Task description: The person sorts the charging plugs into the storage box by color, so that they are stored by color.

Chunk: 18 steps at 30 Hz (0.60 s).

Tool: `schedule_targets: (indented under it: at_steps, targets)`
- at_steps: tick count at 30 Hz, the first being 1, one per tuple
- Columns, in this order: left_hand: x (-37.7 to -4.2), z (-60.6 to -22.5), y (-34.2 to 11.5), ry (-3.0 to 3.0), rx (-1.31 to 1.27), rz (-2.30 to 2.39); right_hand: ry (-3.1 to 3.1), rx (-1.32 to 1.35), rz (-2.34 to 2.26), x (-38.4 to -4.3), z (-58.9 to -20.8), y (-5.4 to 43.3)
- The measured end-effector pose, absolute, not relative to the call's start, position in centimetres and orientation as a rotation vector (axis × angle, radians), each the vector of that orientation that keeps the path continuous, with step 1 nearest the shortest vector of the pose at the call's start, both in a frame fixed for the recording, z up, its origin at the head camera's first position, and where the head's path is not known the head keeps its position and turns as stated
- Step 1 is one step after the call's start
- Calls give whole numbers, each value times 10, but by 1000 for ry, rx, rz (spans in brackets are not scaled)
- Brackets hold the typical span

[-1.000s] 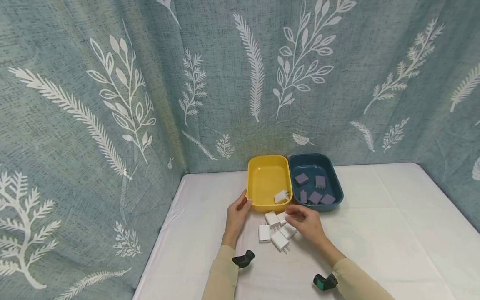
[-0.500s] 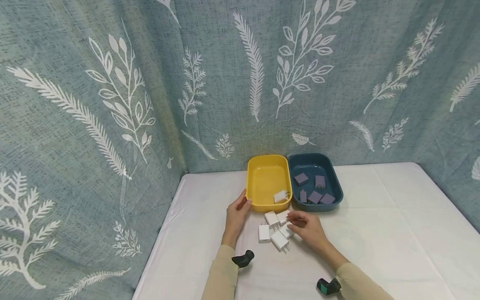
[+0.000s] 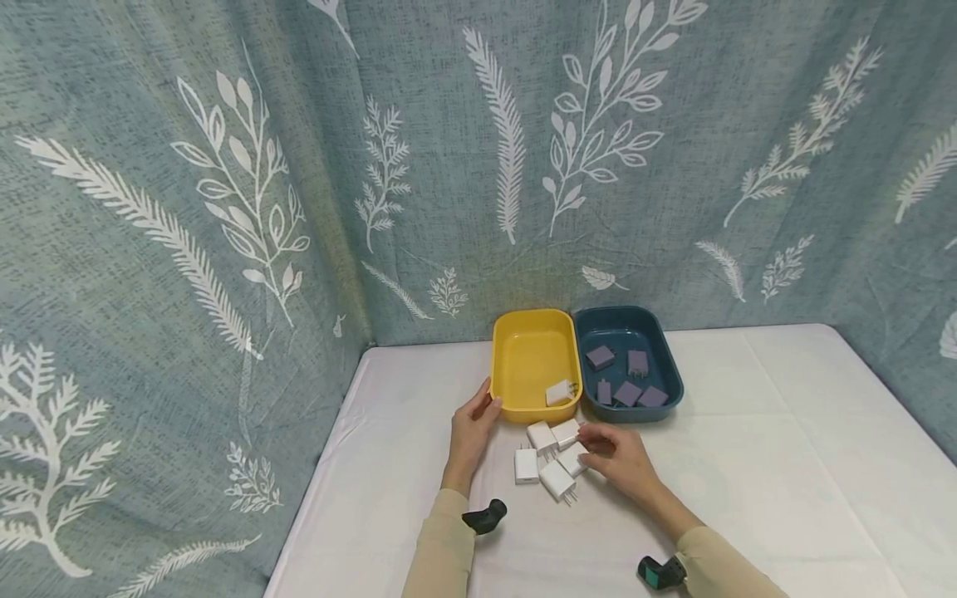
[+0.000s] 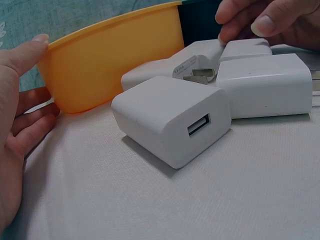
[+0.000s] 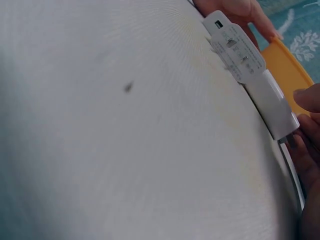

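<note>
My left hand (image 3: pixel 471 433), fingers uncurled, touches the yellow plastic tray (image 3: pixel 532 357); whether my right hand's (image 3: pixel 619 454) fingers grasp, I can't tell. I'd pinch one boxy white charger (image 3: pixel 566 433), on the white-clothed bench (image 3: pixel 755 490), by its sides.

White chargers (image 4: pixel 265 87), clustered on white cloth (image 4: pixel 160 210); the nearest charger (image 4: pixel 150 110) is turned with its socket (image 4: pixel 198 125) to near right. Yellow tray (image 4: pixel 125 52), held at left by the left hand (image 4: pixel 9 115). Right hand (image 4: pixel 272 20), seen at far right, fingers bent.

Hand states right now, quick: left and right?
Left hand: open, touching the yellow bin.
Right hand: open at the white chargers, nothing visibly held; contact unclear.
</note>
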State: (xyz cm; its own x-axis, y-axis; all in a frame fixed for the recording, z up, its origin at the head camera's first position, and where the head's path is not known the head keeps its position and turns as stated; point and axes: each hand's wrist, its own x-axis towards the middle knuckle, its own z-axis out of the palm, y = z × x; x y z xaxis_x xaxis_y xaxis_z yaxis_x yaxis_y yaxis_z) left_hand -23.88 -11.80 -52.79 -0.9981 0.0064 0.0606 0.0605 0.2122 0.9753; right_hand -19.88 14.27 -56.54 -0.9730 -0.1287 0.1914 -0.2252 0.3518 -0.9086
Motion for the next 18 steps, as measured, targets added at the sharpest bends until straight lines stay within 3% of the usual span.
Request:
schedule_targets:
  at_steps: [18]
  targets:
    - [-239,-528,-117,-2409,-48,-1945,-2540,477,1638,-197,-566,151]
